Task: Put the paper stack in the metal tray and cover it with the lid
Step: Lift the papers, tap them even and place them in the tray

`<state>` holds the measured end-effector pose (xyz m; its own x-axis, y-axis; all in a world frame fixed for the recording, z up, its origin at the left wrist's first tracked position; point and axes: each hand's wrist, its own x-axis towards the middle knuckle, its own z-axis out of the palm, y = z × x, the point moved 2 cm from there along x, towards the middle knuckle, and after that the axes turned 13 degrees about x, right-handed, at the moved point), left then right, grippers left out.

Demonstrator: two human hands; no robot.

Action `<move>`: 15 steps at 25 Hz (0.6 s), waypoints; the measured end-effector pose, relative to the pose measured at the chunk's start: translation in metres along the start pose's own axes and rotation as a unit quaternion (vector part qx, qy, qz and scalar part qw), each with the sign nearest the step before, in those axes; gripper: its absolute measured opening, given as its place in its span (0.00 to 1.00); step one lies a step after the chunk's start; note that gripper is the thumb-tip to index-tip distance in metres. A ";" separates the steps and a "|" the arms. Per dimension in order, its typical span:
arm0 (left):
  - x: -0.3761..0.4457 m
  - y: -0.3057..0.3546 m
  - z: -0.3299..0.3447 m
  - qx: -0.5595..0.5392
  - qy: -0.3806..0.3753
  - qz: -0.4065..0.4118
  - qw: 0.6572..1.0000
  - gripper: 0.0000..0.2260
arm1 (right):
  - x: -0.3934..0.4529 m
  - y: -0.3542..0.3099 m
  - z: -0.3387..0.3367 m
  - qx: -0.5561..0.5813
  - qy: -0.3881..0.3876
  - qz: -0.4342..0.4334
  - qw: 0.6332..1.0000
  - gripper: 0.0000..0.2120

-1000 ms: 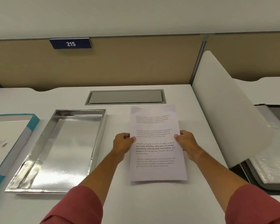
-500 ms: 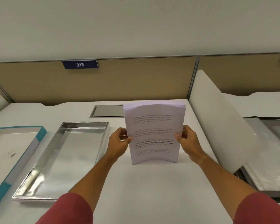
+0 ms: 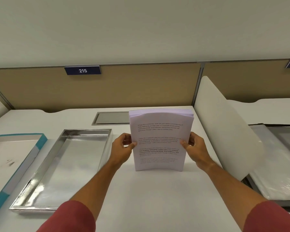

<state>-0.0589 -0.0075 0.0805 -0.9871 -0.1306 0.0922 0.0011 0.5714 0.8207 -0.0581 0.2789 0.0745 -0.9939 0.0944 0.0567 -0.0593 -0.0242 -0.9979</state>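
Note:
The paper stack (image 3: 159, 141), white sheets with printed text, stands upright on its bottom edge on the white desk. My left hand (image 3: 122, 148) grips its left edge and my right hand (image 3: 193, 148) grips its right edge. The shiny metal tray (image 3: 40, 185) lies empty on the desk to the left of the stack. Further left lies the lid (image 3: 40, 143), white inside with a teal rim, turned open side up and partly cut off by the frame edge.
A white curved divider panel (image 3: 224, 131) rises to the right of the stack. Beyond it lies a dark tray with clear plastic (image 3: 278, 164). A grey cable hatch (image 3: 112, 118) sits in the desk behind the stack. A tan partition carries a "215" sign (image 3: 82, 70).
The stack lay flat on the desk a second ago; both hands have tipped it upright onto its bottom edge. My view has tilted upward.

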 end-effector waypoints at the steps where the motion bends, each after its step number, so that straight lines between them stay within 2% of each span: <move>1: 0.000 -0.001 0.000 0.004 0.001 0.000 1.000 0.06 | 0.001 0.000 0.000 -0.004 -0.001 0.000 1.000 0.11; 10: 0.000 -0.005 0.002 0.034 -0.013 -0.013 0.999 0.07 | -0.002 0.013 -0.003 -0.029 -0.018 0.031 0.999 0.16; 15: -0.005 -0.012 0.005 0.021 -0.004 -0.024 0.999 0.07 | -0.002 0.017 -0.004 -0.014 -0.015 0.031 0.999 0.15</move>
<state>-0.0544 -0.0095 0.0675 -0.9870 -0.1532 0.0483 -0.0535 0.5973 0.8003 -0.0572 0.2820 0.0571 -0.9979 0.0645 -0.0057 0.0056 -0.0009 -1.0000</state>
